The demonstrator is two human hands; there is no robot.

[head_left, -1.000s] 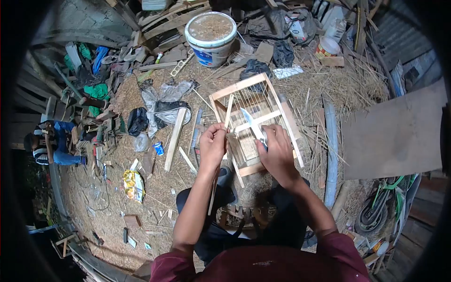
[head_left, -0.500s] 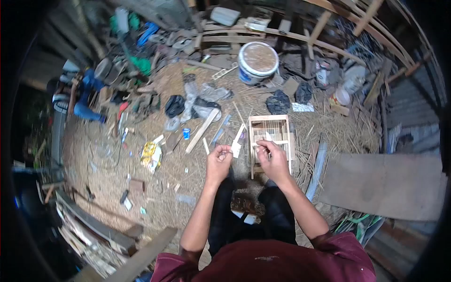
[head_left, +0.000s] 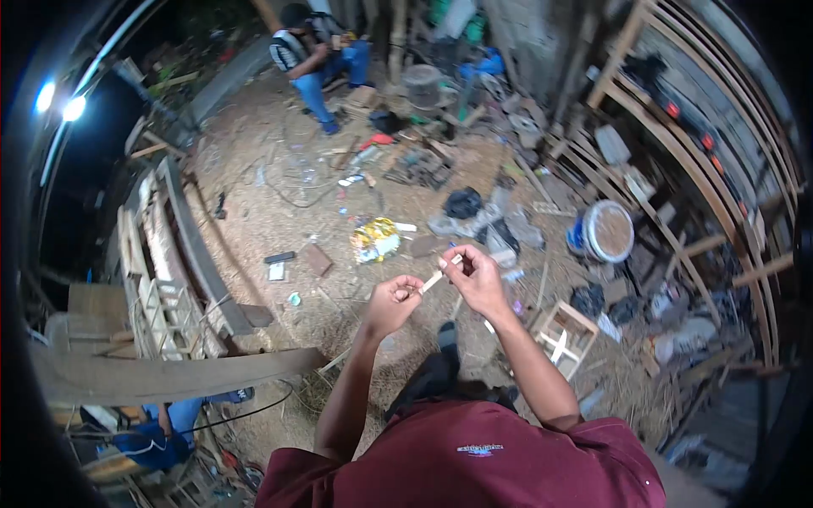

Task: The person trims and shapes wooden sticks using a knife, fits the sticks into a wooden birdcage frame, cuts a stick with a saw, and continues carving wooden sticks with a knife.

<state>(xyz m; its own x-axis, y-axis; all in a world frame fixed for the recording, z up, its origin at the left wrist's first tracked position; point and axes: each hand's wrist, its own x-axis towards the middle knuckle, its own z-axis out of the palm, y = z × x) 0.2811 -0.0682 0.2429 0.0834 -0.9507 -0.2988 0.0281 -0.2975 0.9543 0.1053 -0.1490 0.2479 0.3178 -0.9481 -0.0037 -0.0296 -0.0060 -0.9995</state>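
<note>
A short, thin strip of pale wood (head_left: 434, 278) slants between my two hands in front of my body. My left hand (head_left: 394, 306) pinches its lower end, fingers curled. At the upper end, the fingertips of my right hand (head_left: 477, 282) are closed on the same strip. To the right of my right forearm, a small slatted wooden frame (head_left: 577, 319) stands on the straw-covered ground, with pale pieces lying on it. My right hand is apart from that frame.
A white bucket (head_left: 610, 231) stands at right, near wooden rails. A yellow packet (head_left: 376, 240) and black plastic bags (head_left: 462, 203) lie ahead. One person (head_left: 313, 63) sits at the back; another person's blue clothing (head_left: 161, 436) shows lower left, beyond a wooden beam (head_left: 169, 377).
My view has swung left, so the frame and bucket now appear farther right. My hands have come closer together, both on one wood strip.
</note>
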